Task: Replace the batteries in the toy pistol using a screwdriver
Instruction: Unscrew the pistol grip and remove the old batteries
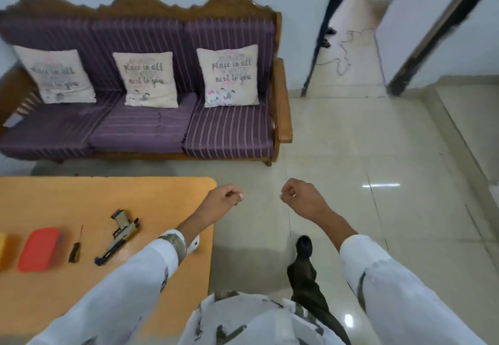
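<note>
No step had been begun. On the table [54,304], near its right edge, the toy pistol [118,236] and screwdriver [75,247] lay untouched. Farther off, left hand [224,197] and right hand [299,196] were held loosely curled, empty; a reach for the screwdriver was judged next.

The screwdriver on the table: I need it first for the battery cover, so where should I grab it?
Grip the dark handle, the thick end nearest you, coming from above. The screwdriver lies flat with its thin shaft pointing away, clear of the red box and toy pistol.
</note>
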